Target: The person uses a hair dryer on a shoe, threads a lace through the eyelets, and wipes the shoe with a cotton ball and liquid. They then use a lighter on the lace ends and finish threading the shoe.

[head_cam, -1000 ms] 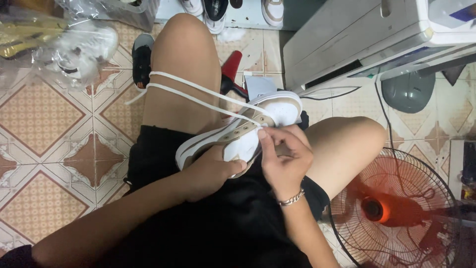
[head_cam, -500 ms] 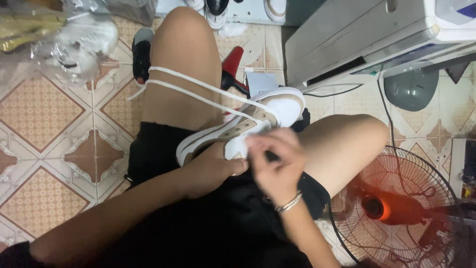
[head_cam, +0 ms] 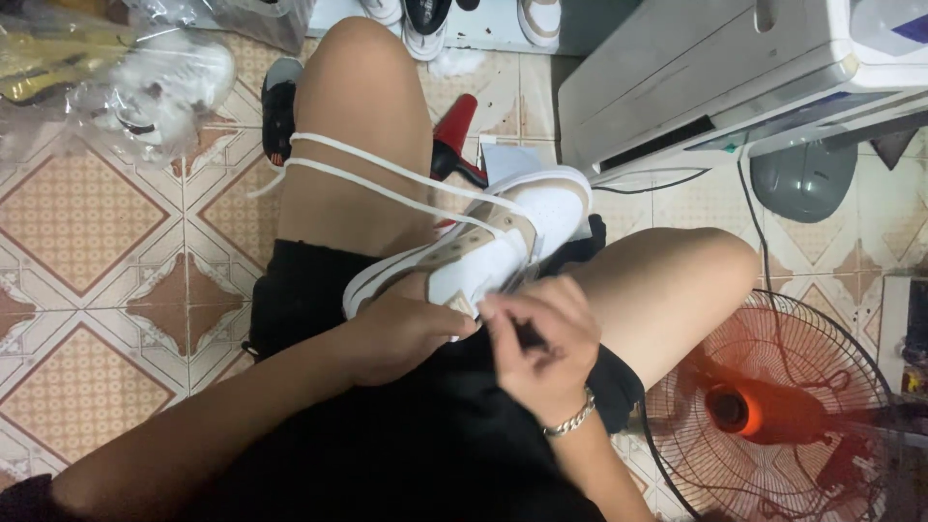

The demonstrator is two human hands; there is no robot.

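A white and tan sneaker (head_cam: 503, 232) rests in my lap between my bare thighs, toe pointing away from me. My left hand (head_cam: 401, 333) grips the shoe at its heel end and steadies it. My right hand (head_cam: 541, 338), with a silver bracelet on the wrist, pinches something small and dark beside the shoe's side; what it pinches is too small to tell. Two strands of white shoelace (head_cam: 362, 169) run from the shoe across my left thigh and hang off to the left.
An orange standing fan (head_cam: 773, 416) sits close by my right knee. A white appliance (head_cam: 715, 77) lies at the upper right. Clear plastic bags (head_cam: 126, 77) lie on the tiled floor at upper left, a black shoe (head_cam: 278, 97) and red tool (head_cam: 454, 135) beyond my knees.
My right hand has slid from the top of the shoe down toward me, along its near side. The left hand and the lace stay as they were.
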